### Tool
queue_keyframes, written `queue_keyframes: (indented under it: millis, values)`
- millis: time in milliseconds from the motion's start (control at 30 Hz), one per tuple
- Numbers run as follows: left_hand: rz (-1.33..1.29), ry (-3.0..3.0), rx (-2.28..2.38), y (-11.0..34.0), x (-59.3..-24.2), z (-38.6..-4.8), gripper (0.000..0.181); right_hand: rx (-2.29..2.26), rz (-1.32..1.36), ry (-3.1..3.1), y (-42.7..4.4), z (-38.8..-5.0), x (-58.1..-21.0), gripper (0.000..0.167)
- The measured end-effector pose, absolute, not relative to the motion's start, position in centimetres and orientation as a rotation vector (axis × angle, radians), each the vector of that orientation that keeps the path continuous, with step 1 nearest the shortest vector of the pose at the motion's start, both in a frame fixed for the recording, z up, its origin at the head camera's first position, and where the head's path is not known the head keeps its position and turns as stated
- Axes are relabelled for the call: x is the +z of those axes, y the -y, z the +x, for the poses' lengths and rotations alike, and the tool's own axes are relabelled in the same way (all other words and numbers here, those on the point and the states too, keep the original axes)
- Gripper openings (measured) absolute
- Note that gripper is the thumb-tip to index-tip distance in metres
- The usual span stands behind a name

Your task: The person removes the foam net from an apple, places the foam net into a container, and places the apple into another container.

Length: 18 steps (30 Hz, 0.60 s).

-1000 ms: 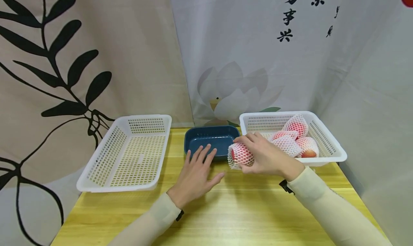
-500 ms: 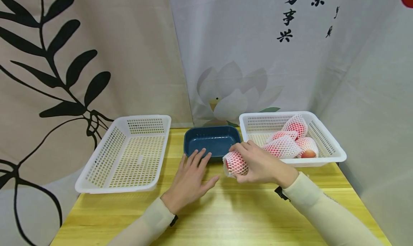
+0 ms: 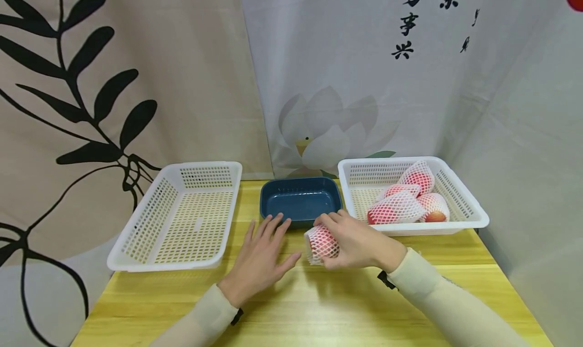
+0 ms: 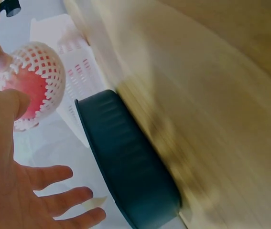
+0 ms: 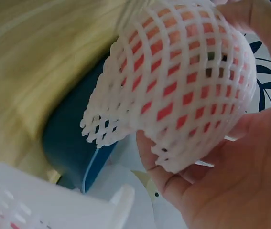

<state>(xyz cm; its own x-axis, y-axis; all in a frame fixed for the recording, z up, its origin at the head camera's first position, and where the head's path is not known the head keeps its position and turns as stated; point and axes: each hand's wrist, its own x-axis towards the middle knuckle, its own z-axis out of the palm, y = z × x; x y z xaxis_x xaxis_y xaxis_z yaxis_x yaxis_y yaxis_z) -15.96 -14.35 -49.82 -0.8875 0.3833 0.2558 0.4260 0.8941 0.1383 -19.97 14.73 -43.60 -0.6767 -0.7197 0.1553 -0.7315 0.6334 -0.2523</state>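
My right hand (image 3: 360, 241) grips a red apple (image 3: 322, 243) wrapped in a white foam net, held above the table in front of the blue dish. In the right wrist view the net (image 5: 173, 81) covers most of the fruit and its loose end hangs out past the fingers. Bare red skin of the apple (image 4: 29, 90) shows at one end in the left wrist view. My left hand (image 3: 255, 258), fingers spread, hovers left of the apple and just short of the dark blue dish (image 3: 300, 221). It holds nothing.
A white basket (image 3: 464, 225) at the right holds several more netted apples (image 3: 395, 208). At the left a white basket (image 3: 164, 264) stands with a bare mesh floor. Curtains (image 3: 196, 84) hang behind the wooden table (image 3: 346, 306).
My right hand has carried the netted apple left and toward me, away from the right basket. My left hand has drawn back slightly to the left. A netted apple in the basket shows more fully.
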Motion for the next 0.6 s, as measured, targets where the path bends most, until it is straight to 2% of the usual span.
queue_keyframes:
  millis: [600]
  values:
    - [-0.643, 2.818, -0.355, 14.9, -50.4, -15.3, 0.076, 0.614, 1.131, 2.987, -13.5, -20.3, -47.7, 0.068]
